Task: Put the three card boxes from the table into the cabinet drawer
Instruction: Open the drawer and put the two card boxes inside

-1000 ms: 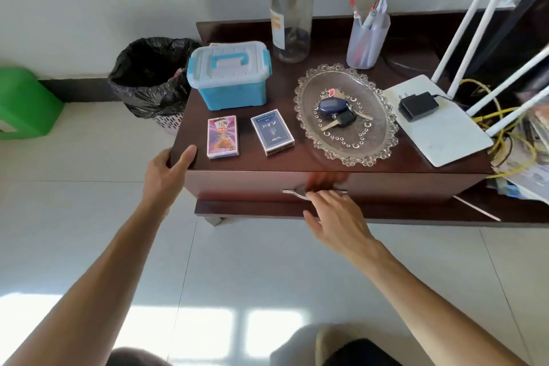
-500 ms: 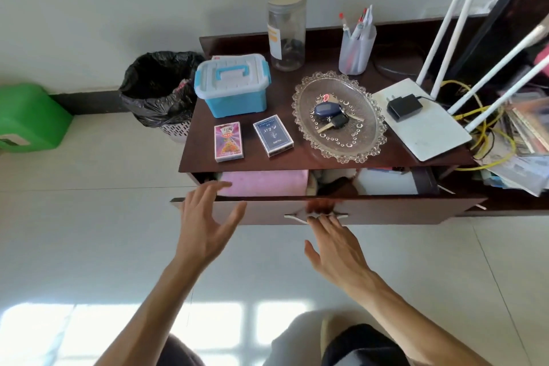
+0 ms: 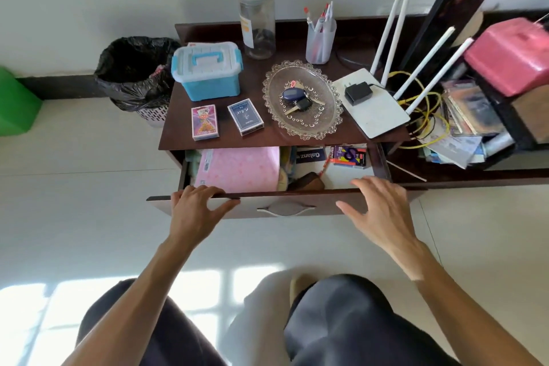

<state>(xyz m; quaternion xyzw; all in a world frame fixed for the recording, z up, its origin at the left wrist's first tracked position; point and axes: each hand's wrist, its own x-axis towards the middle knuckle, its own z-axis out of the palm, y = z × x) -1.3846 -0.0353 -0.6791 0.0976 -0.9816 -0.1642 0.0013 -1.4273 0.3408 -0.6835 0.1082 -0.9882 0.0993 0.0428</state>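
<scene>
drawer (image 3: pixel 285 208) pulled out | left hand (image 3: pixel 196 211) fingers curled over its front edge, gripping it | right hand (image 3: pixel 377 211) spread, holding nothing, above the front edge | purple card box (image 3: pixel 205 122) and navy card box (image 3: pixel 245 117) on cabinet top (image 3: pixel 178 134) | third card box (image 3: pixel 348 156) lying inside drawer

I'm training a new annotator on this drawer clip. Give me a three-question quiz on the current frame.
1. True or false: the drawer is open.
2. How many card boxes lie on the cabinet top?
3. Which of the hands grips the drawer front: A left hand, B right hand?

Key: 1 true. 2 two, the purple card box and the blue card box. 3 A; the right hand is spread open.
</scene>
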